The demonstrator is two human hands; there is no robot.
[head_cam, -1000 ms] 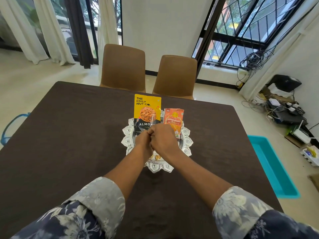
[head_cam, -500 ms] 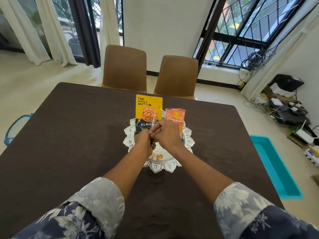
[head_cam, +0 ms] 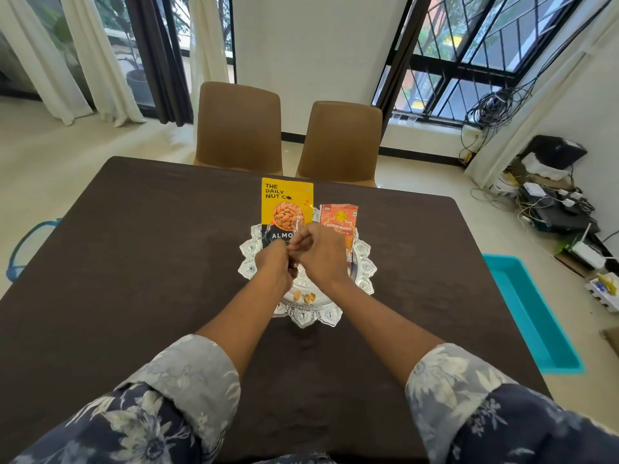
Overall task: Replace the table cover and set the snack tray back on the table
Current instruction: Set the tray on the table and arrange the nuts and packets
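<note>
- Left hand [head_cam: 273,267] and right hand [head_cam: 321,252] together, fingers curled, fingertips meeting; anything pinched between them too small to tell.
- Directly beneath both hands: snack tray [head_cam: 303,318], silver and round with a scalloped rim, so no long axis; neither hand nearer.
- Tray resting on the dark brown table cover [head_cam: 134,262], spread flat, around mid-table.
- Upright on the tray's far side: yellow almond pouch [head_cam: 286,205] left, orange packet [head_cam: 338,222] right; nut pieces [head_cam: 310,297] on the near side.
- Probably only tidying left.
</note>
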